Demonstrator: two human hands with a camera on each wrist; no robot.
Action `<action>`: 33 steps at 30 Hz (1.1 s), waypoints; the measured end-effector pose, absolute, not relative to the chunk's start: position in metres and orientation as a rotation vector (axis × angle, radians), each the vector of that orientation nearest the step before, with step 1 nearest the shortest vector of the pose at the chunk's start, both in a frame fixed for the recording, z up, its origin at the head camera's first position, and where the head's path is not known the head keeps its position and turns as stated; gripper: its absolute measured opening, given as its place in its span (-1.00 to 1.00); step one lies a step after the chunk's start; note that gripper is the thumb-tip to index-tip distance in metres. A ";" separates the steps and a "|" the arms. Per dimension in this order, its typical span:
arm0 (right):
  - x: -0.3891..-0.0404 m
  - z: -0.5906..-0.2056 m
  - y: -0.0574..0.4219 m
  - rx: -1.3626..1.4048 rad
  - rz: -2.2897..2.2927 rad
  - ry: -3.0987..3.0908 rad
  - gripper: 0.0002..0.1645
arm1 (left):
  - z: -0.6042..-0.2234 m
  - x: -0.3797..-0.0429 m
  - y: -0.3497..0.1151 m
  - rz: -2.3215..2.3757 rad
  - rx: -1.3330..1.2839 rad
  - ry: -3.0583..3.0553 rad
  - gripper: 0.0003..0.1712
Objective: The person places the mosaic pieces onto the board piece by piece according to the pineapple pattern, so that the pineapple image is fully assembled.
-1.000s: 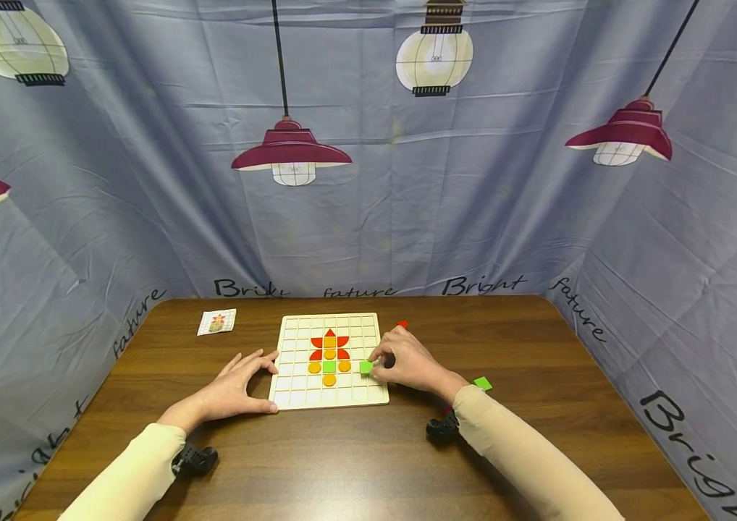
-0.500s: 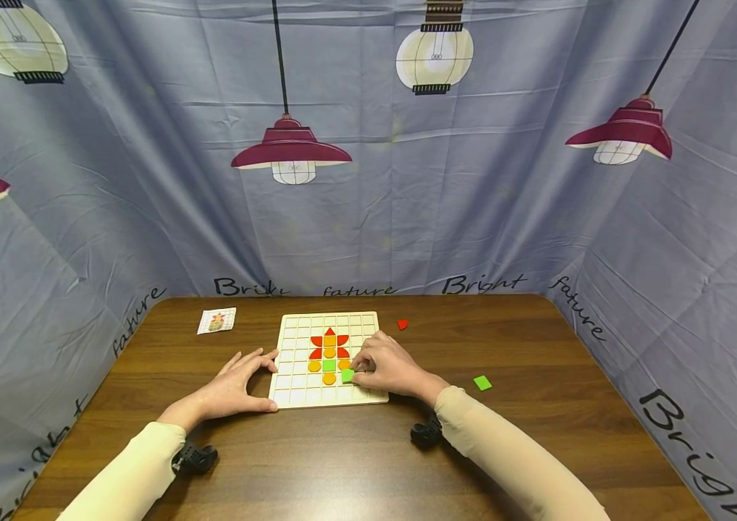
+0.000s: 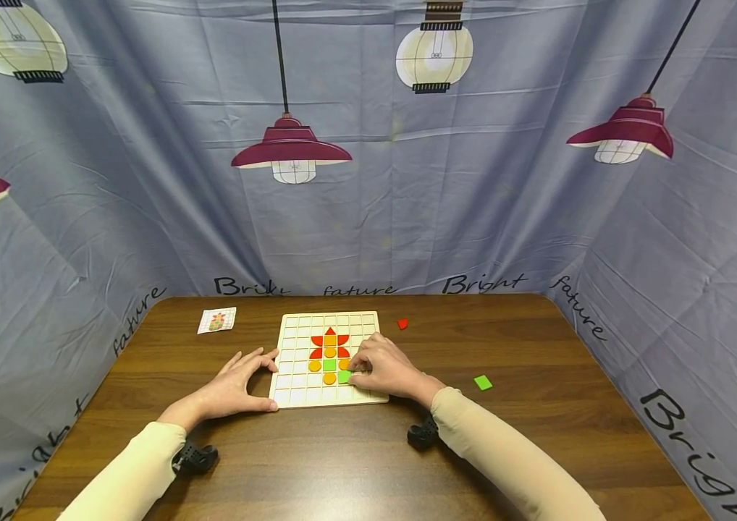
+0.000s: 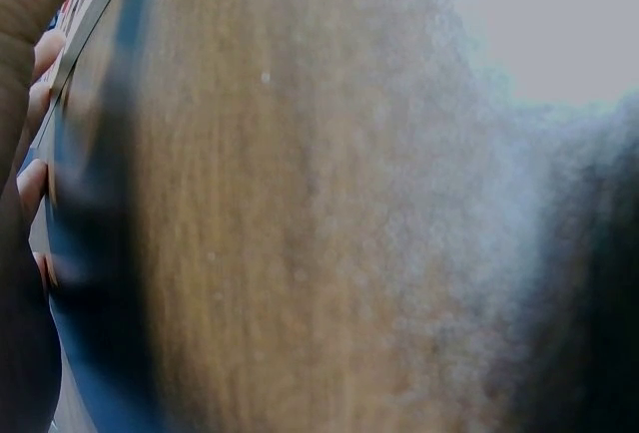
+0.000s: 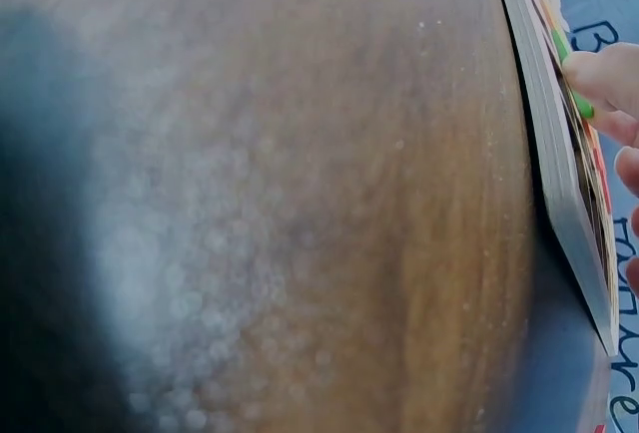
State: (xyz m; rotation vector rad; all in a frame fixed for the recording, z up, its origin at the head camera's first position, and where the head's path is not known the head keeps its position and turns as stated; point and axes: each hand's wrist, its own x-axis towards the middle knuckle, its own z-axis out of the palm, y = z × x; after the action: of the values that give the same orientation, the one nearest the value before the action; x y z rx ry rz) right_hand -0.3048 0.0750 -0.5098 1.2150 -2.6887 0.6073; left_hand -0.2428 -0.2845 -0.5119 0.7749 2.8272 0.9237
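A cream grid board (image 3: 290,325) lies on the table, bearing a pattern of red, orange and green pieces in its squares. My right hand (image 3: 384,367) pinches a green square tile (image 3: 343,377) between thumb and fingertips, low over the board, just right of the lowest orange disc (image 3: 329,378). In the right wrist view, the thumb is pressed against the tile's edge near the board surface. At the board's left edge my left hand (image 3: 232,391) rests with fingers spread, thumb at the near corner and fingertips higher up the side. Orange discs and a green square (image 3: 329,365) sit beside the held tile.
A small picture card (image 3: 216,320) with a coloured grid figure lies at the back left. On the right are a loose green square (image 3: 483,383) and, behind the board's right corner, a red piece (image 3: 402,324). A grey-blue curtain (image 3: 355,239) surrounds the table.
My right hand has moved left across the board with the green tile, from the board's right side to beside the lowest orange disc. The left hand has stayed put.
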 end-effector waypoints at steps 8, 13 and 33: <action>-0.303 -0.507 0.078 1.226 0.665 -2.666 -0.76 | -0.512 -0.243 -0.284 0.926 0.774 2.826 -0.27; -0.303 -0.504 0.084 1.233 0.716 -2.634 -0.78 | -0.511 -0.242 -0.284 0.928 0.775 2.824 -0.27; -0.307 -0.479 0.161 1.006 0.906 -2.754 -0.71 | -0.510 -0.241 -0.283 0.935 0.770 2.820 -0.29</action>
State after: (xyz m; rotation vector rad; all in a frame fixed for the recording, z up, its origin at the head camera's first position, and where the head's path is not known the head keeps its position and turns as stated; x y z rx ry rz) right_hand -0.3073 0.1612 -0.4785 1.0058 -2.7544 0.9063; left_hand -0.2415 -0.2835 -0.5101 0.7704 2.8202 0.9347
